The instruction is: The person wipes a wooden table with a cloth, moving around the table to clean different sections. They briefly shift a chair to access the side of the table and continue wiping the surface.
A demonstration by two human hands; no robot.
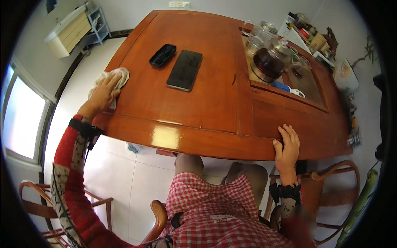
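Note:
At the left edge of the polished wooden table [215,109], my left hand [102,95] presses a whitish cloth [121,77] against the tabletop, its fingers lying over the fabric. Part of the cloth hangs past the edge. My right hand [288,144] rests on the table's front edge at the right, fingers spread and holding nothing. Between the hands, farther back, lie a dark smartphone [185,70] and, left of it, a small black tray-like object [163,55].
A glass kettle of dark liquid [269,65], a clear glass pot [260,38] and a blue-and-white brush-like item [288,88] occupy the inset tea tray at right. Wooden chairs [337,194] stand near me on both sides. A sink cabinet [72,34] is far left.

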